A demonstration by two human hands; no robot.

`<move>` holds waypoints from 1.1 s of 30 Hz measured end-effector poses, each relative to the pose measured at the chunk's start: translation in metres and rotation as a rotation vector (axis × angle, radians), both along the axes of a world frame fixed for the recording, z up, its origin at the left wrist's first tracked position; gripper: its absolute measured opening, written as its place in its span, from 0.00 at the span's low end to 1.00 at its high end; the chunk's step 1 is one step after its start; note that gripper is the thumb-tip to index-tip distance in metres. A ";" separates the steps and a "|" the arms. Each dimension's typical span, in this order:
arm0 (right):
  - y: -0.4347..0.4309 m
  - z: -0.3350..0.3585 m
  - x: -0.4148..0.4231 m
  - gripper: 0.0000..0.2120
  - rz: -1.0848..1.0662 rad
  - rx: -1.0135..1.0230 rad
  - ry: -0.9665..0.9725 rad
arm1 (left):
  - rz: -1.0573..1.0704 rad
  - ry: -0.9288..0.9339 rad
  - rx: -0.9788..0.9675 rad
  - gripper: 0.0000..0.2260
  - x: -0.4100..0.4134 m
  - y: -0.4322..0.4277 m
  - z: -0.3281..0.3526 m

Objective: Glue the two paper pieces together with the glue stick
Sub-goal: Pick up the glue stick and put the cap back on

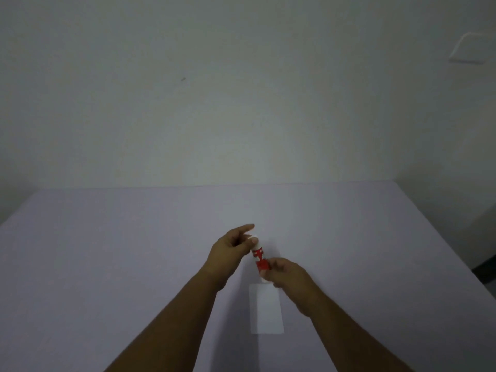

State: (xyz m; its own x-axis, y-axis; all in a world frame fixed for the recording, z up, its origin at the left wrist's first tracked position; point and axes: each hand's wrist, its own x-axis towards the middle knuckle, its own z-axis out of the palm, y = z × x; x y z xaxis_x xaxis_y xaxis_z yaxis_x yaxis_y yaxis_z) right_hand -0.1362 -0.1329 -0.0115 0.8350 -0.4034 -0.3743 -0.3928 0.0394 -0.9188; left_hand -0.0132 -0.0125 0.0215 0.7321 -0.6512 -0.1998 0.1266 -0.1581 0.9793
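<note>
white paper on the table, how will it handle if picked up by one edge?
The paper lies flat and looks thin, so it will probably flop and weigh almost nothing. Flush on the smooth table, it will likely slide when pushed, and an edge may be hard to pinch. Both hands are busy with the glue stick.

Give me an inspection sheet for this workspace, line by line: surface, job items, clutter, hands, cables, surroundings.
Surface: pale lilac table, smooth, pushed against the wall.
Job's things: red and white glue stick held above the table; white paper lying flat below it, near the front. Only one sheet can be told apart; a second may lie under or on it.
Clutter: nothing seen.
Grippers: left hand pinches the stick's top end, likely the cap; right hand grips its lower end.
Cables: nothing seen.
Surroundings: plain white wall; a white plate on the wall at upper right.
</note>
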 end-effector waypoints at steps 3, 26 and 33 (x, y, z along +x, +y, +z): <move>-0.012 -0.009 0.008 0.08 -0.091 0.019 -0.024 | 0.062 0.024 0.034 0.18 0.000 -0.005 -0.005; -0.029 -0.080 0.033 0.05 -0.133 -0.544 0.106 | 0.151 -0.039 0.334 0.19 -0.001 -0.008 -0.067; -0.028 -0.084 0.032 0.08 -0.151 -0.519 0.117 | 0.141 -0.057 0.350 0.19 -0.003 -0.005 -0.065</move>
State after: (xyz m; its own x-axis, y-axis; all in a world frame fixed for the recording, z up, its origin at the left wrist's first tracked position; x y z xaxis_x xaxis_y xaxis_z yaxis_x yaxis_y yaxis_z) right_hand -0.1041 -0.1606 -0.0954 0.7184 -0.6717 -0.1809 -0.5181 -0.3432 -0.7834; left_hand -0.0166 -0.0180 -0.0431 0.8259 -0.4430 -0.3487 0.1182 -0.4687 0.8754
